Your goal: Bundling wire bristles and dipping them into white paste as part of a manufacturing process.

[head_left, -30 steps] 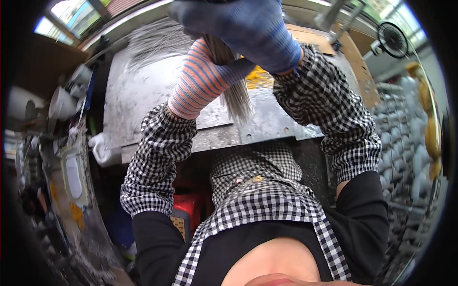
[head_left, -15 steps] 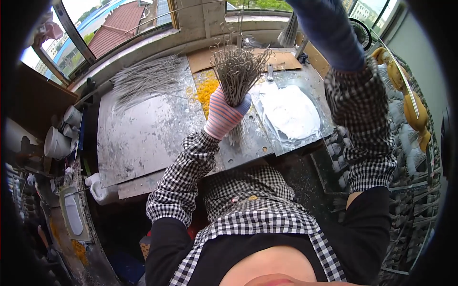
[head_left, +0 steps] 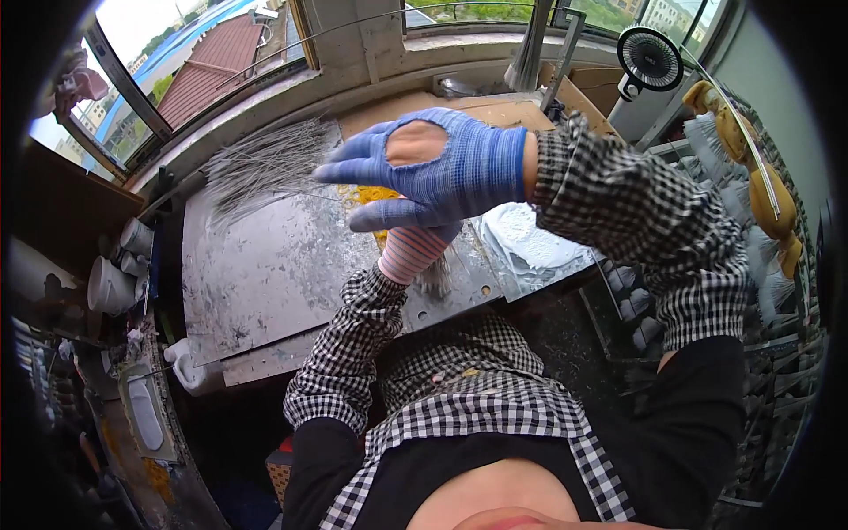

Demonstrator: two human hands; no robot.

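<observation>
My left hand (head_left: 415,252), in a pink striped glove, is closed around a bundle of thin grey wires (head_left: 433,283). Only its lower ends show, below the fist. Over the bundle's looped top, hiding it, my right hand (head_left: 424,168) lies flat in a blue knit glove with a hole over the back. Its fingers point left and are apart, the thumb separate; I cannot tell whether the palm touches the loops. Beyond the hands, yellow rings (head_left: 375,193) lie partly hidden. A slab of white paste (head_left: 534,237) is on the table to the right.
A heap of loose wires (head_left: 265,168) covers the far left of the metal-topped table (head_left: 256,274). A small fan (head_left: 649,60) stands at the back right. White buckets (head_left: 110,284) are on the left, and racks of grey bundles (head_left: 760,274) on the right.
My right hand has come down and left from the top right and now covers the looped wire tops. My left hand keeps its grip, slightly lower. The view has shifted a little.
</observation>
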